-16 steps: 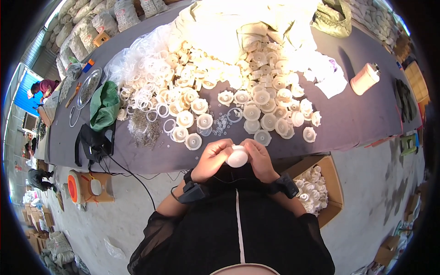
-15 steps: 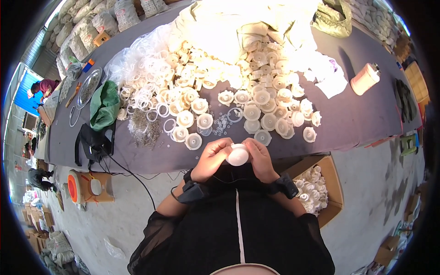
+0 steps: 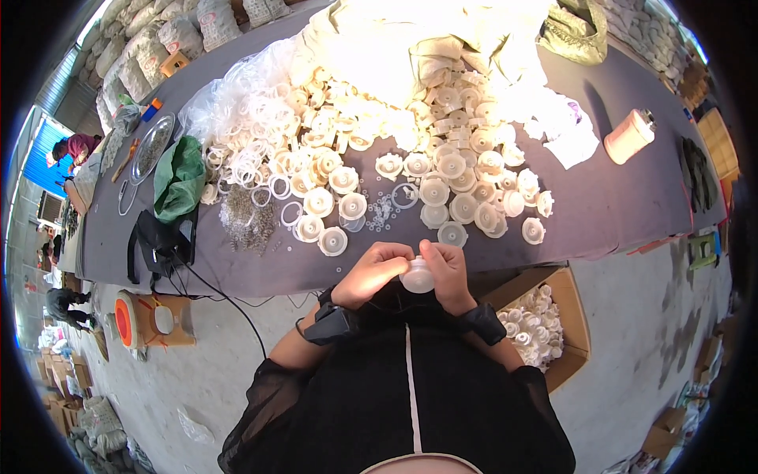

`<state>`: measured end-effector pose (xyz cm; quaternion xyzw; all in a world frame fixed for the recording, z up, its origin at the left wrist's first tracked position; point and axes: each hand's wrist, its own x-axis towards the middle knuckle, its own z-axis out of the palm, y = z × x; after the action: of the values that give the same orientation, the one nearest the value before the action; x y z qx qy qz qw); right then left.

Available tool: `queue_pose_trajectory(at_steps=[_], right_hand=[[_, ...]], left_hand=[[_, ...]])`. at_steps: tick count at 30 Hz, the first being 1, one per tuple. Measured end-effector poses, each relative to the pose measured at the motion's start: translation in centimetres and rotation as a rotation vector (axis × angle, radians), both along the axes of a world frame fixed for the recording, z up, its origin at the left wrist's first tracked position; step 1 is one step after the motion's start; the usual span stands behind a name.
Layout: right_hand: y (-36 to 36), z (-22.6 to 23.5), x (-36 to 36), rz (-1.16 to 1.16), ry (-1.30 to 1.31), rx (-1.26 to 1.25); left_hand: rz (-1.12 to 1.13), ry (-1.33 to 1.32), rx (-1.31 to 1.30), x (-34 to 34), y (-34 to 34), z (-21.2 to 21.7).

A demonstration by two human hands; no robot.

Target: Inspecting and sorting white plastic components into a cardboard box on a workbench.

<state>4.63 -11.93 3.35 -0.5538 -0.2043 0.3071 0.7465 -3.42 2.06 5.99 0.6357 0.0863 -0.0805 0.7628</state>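
Head view shows both hands meeting just off the near edge of the bench (image 3: 600, 213), the left hand (image 3: 377, 272) and the right hand (image 3: 448, 272) clasped together around one white plastic cap (image 3: 417, 278). Compared with half a second ago almost nothing has shifted: the cap sits in the same spot between the fingers, so the pressing or fitting on it seems to be mid-way, though the fingers hide what exactly is being joined. On the bench, just beyond the hands, lies a spread of similar white caps (image 3: 442, 170), with loose clear rings (image 3: 253, 162) to the left and a green cloth (image 3: 180, 178) beside them. A cardboard box (image 3: 572, 320) of finished pieces stands on the floor at the right, below the bench edge.
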Motion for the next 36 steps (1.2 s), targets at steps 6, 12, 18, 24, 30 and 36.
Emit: queue_pose_trajectory(at_steps=[6, 12, 18, 24, 30, 36], right_hand=[[0.5, -1.7, -0.2, -0.09, 0.255, 0.131], [0.8, -1.8, -0.2, -0.176, 0.46, 0.204], [0.9, -2.4, 0.2, -0.257, 0.552, 0.199], [1.5, -2.1, 0.5, -0.336, 0.584, 0.085], [-0.5, -3.6, 6.3, -0.389, 0.013, -0.022], [-0.9, -3.6, 10.8, -0.465, -0.45, -0.33]], left_hand=[[0.074, -0.061, -0.138, 0.0, -0.7, -1.1], [0.04, -0.05, -0.381, 0.1, -1.0, -2.6], [0.068, -0.098, -0.313, 0.2, -2.4, -3.0], [0.207, -0.229, 0.067, 0.4, -3.2, -4.0], [0.376, -0.269, 0.862, 0.7, 2.7, -4.9], [0.457, -0.331, 1.289, 1.8, 5.6, -5.2]])
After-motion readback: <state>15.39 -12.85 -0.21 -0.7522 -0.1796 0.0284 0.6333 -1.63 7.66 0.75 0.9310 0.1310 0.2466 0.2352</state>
